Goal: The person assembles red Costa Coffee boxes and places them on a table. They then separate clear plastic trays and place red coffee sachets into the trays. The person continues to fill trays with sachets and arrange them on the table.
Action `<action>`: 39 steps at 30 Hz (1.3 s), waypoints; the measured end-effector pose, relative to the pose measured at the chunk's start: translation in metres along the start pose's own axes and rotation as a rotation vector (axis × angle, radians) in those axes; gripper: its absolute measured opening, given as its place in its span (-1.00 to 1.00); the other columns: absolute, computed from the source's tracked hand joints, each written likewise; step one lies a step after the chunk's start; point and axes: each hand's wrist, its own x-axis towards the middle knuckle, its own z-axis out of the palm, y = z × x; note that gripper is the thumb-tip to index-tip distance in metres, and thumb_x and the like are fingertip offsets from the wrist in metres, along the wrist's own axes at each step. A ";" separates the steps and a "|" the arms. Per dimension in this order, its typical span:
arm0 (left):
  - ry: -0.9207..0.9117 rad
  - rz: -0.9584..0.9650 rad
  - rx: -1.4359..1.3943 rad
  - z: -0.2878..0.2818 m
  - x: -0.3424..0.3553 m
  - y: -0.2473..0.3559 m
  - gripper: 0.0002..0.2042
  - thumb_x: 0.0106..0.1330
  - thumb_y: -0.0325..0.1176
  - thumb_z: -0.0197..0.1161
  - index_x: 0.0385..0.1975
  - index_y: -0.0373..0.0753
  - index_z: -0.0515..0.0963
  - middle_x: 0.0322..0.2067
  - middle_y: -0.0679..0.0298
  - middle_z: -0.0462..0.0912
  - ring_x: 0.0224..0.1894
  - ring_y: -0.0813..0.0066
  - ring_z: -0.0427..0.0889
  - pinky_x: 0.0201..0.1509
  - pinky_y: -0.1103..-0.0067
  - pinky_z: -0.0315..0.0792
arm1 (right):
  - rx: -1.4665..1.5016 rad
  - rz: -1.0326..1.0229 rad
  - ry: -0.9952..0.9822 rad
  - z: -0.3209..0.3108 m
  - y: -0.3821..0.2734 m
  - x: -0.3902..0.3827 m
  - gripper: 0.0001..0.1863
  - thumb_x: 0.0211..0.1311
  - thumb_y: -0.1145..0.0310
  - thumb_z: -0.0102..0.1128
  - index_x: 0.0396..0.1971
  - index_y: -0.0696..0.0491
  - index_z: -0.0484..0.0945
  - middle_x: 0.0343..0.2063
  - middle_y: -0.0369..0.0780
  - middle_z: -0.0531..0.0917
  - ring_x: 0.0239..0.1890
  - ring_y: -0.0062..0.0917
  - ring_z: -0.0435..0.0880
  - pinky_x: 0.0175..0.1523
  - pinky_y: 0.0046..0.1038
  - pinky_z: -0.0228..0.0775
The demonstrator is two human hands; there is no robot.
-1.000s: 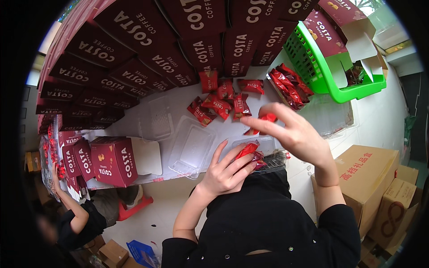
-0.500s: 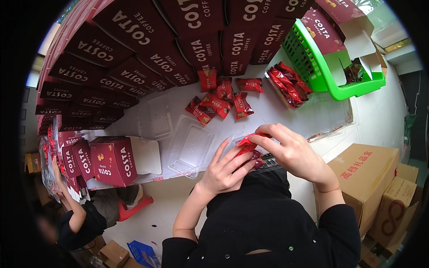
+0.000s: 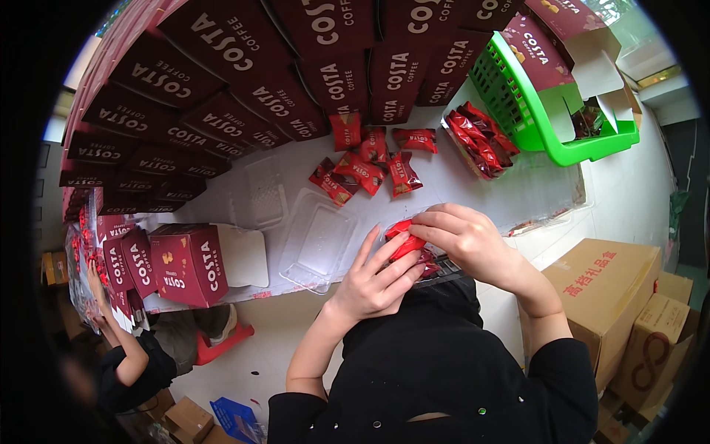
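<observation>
Near the front table edge, my left hand curls over red wrapped packets lying in a clear plastic tray. My right hand grips the top red packet, its fingertips pressed close beside my left fingers. Beyond them lies a loose cluster of red packets on the white table. An empty clear tray lies left of my hands, another clear tray behind it. A filled tray of red packets stands at the back right.
Maroon boxes are stacked along the back. More boxes stand left. A green basket holds open cartons at right. Large cardboard boxes are beside me. A co-worker's arm works at the far left, near a red stool.
My right hand has come down and left from above, its spread fingers now closed on the packet in the tray. My left hand has stayed in about the same place.
</observation>
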 end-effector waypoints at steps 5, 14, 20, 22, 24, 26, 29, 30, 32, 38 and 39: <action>-0.020 -0.029 0.046 -0.004 0.002 0.000 -0.70 -0.01 -0.40 0.39 -0.21 -0.08 0.68 -0.02 0.38 0.61 0.20 0.07 0.51 0.36 -0.09 0.19 | -0.080 0.091 0.045 -0.015 -0.002 0.011 -0.56 -0.11 0.58 0.18 -0.09 0.13 0.59 -0.08 -0.19 0.57 -0.07 -0.33 0.54 -0.01 -0.38 0.50; -0.008 -0.019 0.043 -0.002 0.003 -0.001 -0.72 0.05 -0.38 0.33 -0.18 -0.09 0.64 0.00 0.40 0.59 0.21 0.10 0.49 0.33 -0.11 0.22 | -0.262 -0.050 -0.149 -0.006 0.049 0.053 -0.63 0.06 0.43 0.13 -0.07 -0.04 0.67 0.02 -0.31 0.61 0.11 -0.40 0.51 0.12 -0.38 0.40; -0.001 -0.031 0.021 -0.002 0.005 -0.001 -0.70 0.00 -0.40 0.38 -0.19 -0.06 0.66 -0.02 0.40 0.61 0.18 0.08 0.52 0.34 -0.10 0.19 | -0.219 -0.026 0.030 -0.014 0.043 0.052 -0.78 0.07 0.41 0.28 -0.23 0.08 0.60 -0.12 -0.25 0.64 -0.01 -0.36 0.58 0.00 -0.36 0.46; -0.002 -0.036 0.024 -0.001 0.004 -0.001 -0.69 -0.02 -0.41 0.41 -0.20 -0.05 0.67 -0.03 0.40 0.62 0.16 0.07 0.53 0.35 -0.09 0.18 | -0.081 0.031 0.059 -0.023 0.033 0.045 -0.76 0.05 0.43 0.35 -0.26 0.10 0.56 -0.19 -0.21 0.64 -0.13 -0.33 0.63 -0.10 -0.36 0.51; -0.001 -0.053 0.040 -0.002 0.000 0.000 -0.69 -0.03 -0.41 0.40 -0.21 -0.05 0.68 -0.04 0.40 0.62 0.16 0.08 0.54 0.35 -0.09 0.19 | 0.091 0.065 -0.024 -0.037 0.020 0.030 -0.72 0.02 0.44 0.41 -0.27 0.11 0.53 -0.25 -0.19 0.64 -0.27 -0.30 0.66 -0.20 -0.36 0.54; -0.003 -0.039 0.042 -0.002 0.003 -0.001 -0.70 -0.03 -0.41 0.40 -0.22 -0.05 0.68 -0.04 0.40 0.62 0.16 0.08 0.54 0.35 -0.08 0.19 | 0.092 -0.007 -0.030 -0.043 0.013 0.013 -0.70 -0.07 0.43 0.45 -0.28 0.04 0.58 -0.26 -0.26 0.64 -0.31 -0.37 0.67 -0.24 -0.41 0.56; 0.008 -0.032 0.057 -0.001 0.002 -0.001 -0.70 -0.02 -0.40 0.41 -0.22 -0.04 0.68 -0.05 0.41 0.61 0.16 0.09 0.54 0.35 -0.08 0.20 | 0.002 0.015 -0.061 -0.050 -0.001 -0.004 -0.67 -0.12 0.46 0.42 -0.24 -0.03 0.63 -0.20 -0.28 0.63 -0.23 -0.42 0.65 -0.21 -0.44 0.57; 0.016 -0.028 0.061 0.000 0.002 -0.002 -0.70 -0.02 -0.40 0.41 -0.22 -0.04 0.68 -0.05 0.41 0.61 0.15 0.09 0.54 0.35 -0.08 0.20 | 0.014 0.045 -0.078 -0.052 -0.007 -0.007 -0.66 -0.11 0.47 0.40 -0.23 -0.03 0.64 -0.20 -0.28 0.62 -0.23 -0.42 0.64 -0.19 -0.44 0.56; 0.033 -0.032 0.070 0.002 0.003 -0.001 -0.76 0.04 -0.38 0.36 -0.24 -0.08 0.66 -0.02 0.41 0.59 0.17 0.12 0.52 0.32 -0.10 0.23 | 0.039 0.103 -0.113 -0.056 -0.017 -0.013 -0.65 -0.09 0.48 0.38 -0.20 -0.04 0.65 -0.18 -0.27 0.62 -0.22 -0.41 0.63 -0.15 -0.43 0.56; 0.040 -0.056 0.088 0.002 0.006 0.002 -0.81 0.09 -0.38 0.33 -0.26 -0.09 0.65 -0.01 0.42 0.59 0.18 0.13 0.51 0.30 -0.10 0.26 | -0.086 0.138 -0.130 -0.055 -0.030 -0.018 -0.67 -0.02 0.47 0.37 -0.16 0.03 0.63 -0.20 -0.25 0.60 -0.25 -0.41 0.61 -0.18 -0.43 0.55; 0.041 -0.062 0.089 0.002 0.006 0.002 -0.81 0.09 -0.38 0.33 -0.27 -0.09 0.65 -0.01 0.42 0.59 0.17 0.13 0.52 0.30 -0.10 0.26 | -0.091 0.155 -0.094 -0.054 -0.030 -0.018 -0.69 -0.02 0.46 0.39 -0.19 0.04 0.63 -0.22 -0.25 0.60 -0.26 -0.42 0.61 -0.19 -0.43 0.55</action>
